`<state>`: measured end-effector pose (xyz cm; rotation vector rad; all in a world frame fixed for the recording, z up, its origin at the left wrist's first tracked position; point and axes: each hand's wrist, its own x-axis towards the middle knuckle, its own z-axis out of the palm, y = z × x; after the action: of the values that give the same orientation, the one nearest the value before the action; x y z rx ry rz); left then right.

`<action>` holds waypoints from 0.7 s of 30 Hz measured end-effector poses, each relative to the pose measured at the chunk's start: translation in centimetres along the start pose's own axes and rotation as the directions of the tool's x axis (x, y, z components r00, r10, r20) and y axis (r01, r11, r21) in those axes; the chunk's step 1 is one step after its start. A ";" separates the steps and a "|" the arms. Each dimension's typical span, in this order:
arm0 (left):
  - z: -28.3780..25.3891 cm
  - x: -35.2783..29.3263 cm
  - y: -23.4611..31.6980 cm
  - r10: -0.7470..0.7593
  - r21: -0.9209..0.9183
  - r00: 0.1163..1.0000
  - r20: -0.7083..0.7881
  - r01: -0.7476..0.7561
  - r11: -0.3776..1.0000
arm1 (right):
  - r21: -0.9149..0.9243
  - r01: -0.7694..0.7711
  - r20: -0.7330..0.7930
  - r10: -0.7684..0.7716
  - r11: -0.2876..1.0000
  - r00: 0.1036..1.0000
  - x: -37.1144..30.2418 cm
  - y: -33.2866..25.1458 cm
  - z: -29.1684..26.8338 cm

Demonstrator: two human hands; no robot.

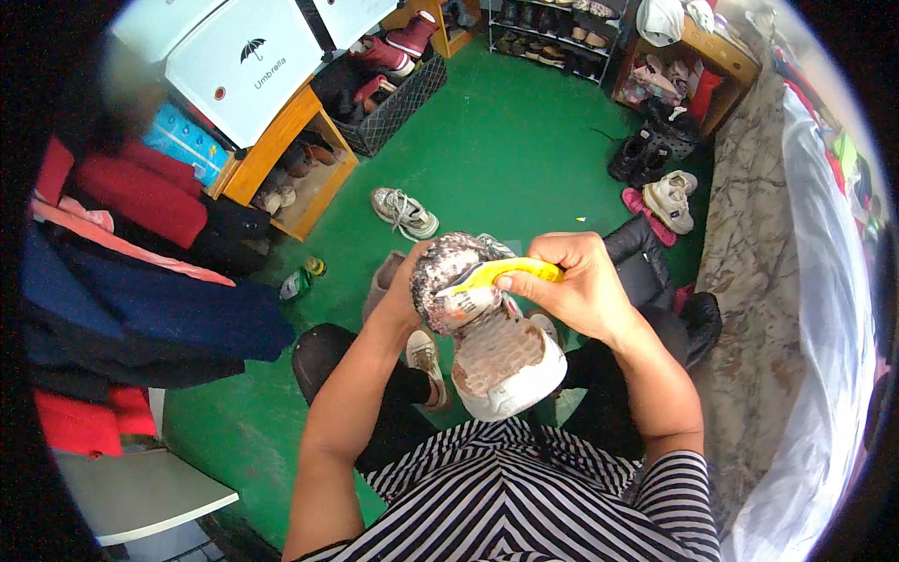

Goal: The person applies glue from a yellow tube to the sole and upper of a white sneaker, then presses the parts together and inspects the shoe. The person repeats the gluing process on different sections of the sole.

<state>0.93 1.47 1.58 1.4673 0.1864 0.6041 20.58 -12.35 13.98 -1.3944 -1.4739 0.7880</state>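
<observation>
A sneaker [510, 370] with a white rim, brown scaly-patterned underside and speckled grey-pink knit part is held up in front of my body. Around the far left side of its knit part [445, 272] closes my left hand [404, 286]; some of its fingers are hidden behind the shoe. Between thumb and bent fingers, my right hand [582, 281] pinches a slim curved yellow piece [506, 273]. That piece lies against the knit part; its exact kind cannot be made out. On the floor beyond lies a grey-white laced sneaker [405, 214].
Clothes [140, 290] hang at the left above a grey panel [150, 492]. A green bottle [296, 283] lies near my left knee. Far off stand a shoe crate [398, 103] and shoe rack [552, 37]. Shoes [670, 201] and a patterned cover [749, 244] line the right.
</observation>
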 end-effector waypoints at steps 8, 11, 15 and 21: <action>0.0 1.1 3.4 0.244 0.120 0.969 0.034 -0.246 0.962 | -0.302 0.212 0.092 -0.193 0.929 0.977 0.1 2.4 0.1; 0.2 1.2 5.1 0.295 0.097 0.955 0.009 -0.295 0.951 | -0.337 0.263 0.127 -0.233 0.904 0.964 0.5 2.5 -0.3; 0.0 1.0 6.9 0.244 0.306 0.970 0.010 -0.236 0.922 | -0.182 0.257 0.165 -0.228 0.949 0.959 0.4 1.4 -1.6; -0.4 1.4 5.4 0.165 0.004 0.985 0.045 -0.165 0.986 | -0.349 0.387 0.230 -0.322 0.853 0.918 0.9 0.8 0.0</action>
<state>0.47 2.40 7.10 1.5121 0.0325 0.7041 20.92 -11.33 13.43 -1.2971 -2.0316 0.3889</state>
